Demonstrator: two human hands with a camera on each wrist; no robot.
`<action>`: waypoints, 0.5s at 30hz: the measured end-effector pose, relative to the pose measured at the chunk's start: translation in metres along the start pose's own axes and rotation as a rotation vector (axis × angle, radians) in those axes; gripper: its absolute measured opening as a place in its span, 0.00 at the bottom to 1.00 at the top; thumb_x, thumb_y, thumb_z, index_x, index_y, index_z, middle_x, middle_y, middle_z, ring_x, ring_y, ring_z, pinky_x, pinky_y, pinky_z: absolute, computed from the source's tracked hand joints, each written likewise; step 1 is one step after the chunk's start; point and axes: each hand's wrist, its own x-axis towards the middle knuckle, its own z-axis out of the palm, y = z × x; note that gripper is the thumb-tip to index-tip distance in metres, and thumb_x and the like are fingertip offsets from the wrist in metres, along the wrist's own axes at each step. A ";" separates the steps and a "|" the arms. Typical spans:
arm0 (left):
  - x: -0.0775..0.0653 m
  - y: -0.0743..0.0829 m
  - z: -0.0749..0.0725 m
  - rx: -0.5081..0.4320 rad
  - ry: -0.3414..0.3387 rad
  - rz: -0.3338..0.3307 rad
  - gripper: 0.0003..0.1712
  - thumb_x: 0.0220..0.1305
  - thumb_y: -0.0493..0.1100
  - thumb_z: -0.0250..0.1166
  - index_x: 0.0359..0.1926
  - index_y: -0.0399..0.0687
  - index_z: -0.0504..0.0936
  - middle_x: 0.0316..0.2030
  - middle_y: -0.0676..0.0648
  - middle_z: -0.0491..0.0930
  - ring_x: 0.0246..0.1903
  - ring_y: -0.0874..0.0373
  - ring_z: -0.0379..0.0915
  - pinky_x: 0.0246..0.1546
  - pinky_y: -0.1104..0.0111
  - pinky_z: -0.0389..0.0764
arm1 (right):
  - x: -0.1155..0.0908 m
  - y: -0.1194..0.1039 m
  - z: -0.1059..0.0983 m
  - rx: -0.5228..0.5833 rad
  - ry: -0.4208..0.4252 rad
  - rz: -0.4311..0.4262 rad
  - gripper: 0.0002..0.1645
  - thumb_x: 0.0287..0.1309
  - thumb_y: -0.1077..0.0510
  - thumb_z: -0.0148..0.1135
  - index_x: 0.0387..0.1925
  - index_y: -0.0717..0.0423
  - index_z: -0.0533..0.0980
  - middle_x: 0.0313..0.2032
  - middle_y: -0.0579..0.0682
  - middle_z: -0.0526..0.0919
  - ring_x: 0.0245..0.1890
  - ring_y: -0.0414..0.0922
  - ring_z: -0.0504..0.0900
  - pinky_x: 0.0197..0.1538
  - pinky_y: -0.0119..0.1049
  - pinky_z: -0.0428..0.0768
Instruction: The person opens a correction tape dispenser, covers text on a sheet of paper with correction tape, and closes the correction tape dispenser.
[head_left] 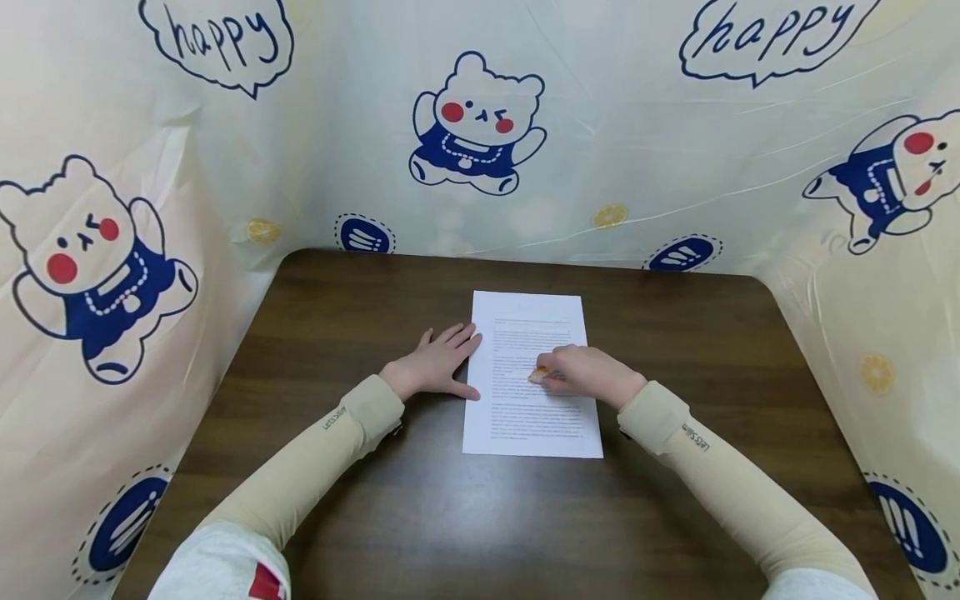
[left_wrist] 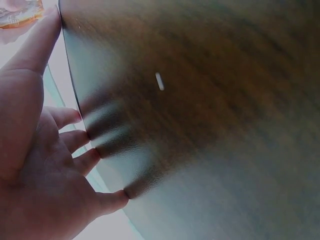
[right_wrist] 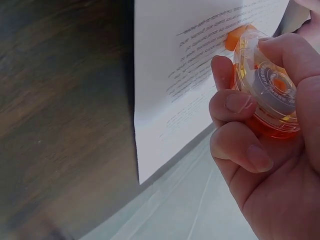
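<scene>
A printed sheet of white paper (head_left: 528, 307) lies flat on the table, its lines of text running across it. My left hand (head_left: 435, 367) rests at the sheet's left edge with fingers spread; in the left wrist view the fingertips (left_wrist: 95, 154) and thumb sit right along that edge. Over the text, my right hand (head_left: 588, 372) grips a correction tape (right_wrist: 272, 92) with a clear and orange case and a grey wheel inside. Its orange tip (right_wrist: 235, 38) points down at the printed lines, and the fingers curl round the case.
The brown wooden table (head_left: 480, 517) extends on all sides of the sheet. A pale curtain (head_left: 345, 150) printed with cartoon bears hangs round the back and both sides. A small white streak (left_wrist: 159, 81) shows on the tabletop in the left wrist view.
</scene>
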 end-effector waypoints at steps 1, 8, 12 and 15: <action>0.000 0.000 0.000 -0.001 -0.003 0.000 0.66 0.59 0.74 0.70 0.84 0.46 0.49 0.84 0.42 0.41 0.82 0.41 0.35 0.74 0.31 0.41 | -0.001 0.001 0.000 0.003 -0.003 0.000 0.08 0.68 0.59 0.68 0.47 0.54 0.83 0.32 0.44 0.81 0.28 0.41 0.74 0.35 0.33 0.75; 0.001 -0.001 0.000 -0.007 0.006 0.005 0.66 0.59 0.74 0.69 0.84 0.46 0.49 0.84 0.43 0.42 0.82 0.42 0.35 0.74 0.31 0.41 | -0.004 0.006 0.000 0.006 -0.003 -0.012 0.07 0.69 0.58 0.68 0.46 0.53 0.84 0.33 0.44 0.83 0.29 0.40 0.74 0.36 0.33 0.76; 0.002 -0.003 0.000 -0.009 0.009 0.006 0.66 0.59 0.74 0.69 0.84 0.47 0.49 0.84 0.43 0.42 0.82 0.42 0.35 0.74 0.31 0.41 | -0.006 0.011 0.000 0.026 -0.001 -0.018 0.08 0.69 0.58 0.68 0.47 0.53 0.84 0.35 0.45 0.84 0.29 0.41 0.75 0.37 0.34 0.76; 0.003 -0.003 0.001 -0.014 0.004 0.009 0.66 0.59 0.75 0.69 0.84 0.47 0.49 0.84 0.43 0.41 0.82 0.42 0.35 0.74 0.31 0.40 | -0.007 0.014 0.001 0.037 -0.014 -0.009 0.09 0.69 0.56 0.68 0.48 0.52 0.84 0.36 0.44 0.84 0.30 0.40 0.76 0.38 0.34 0.77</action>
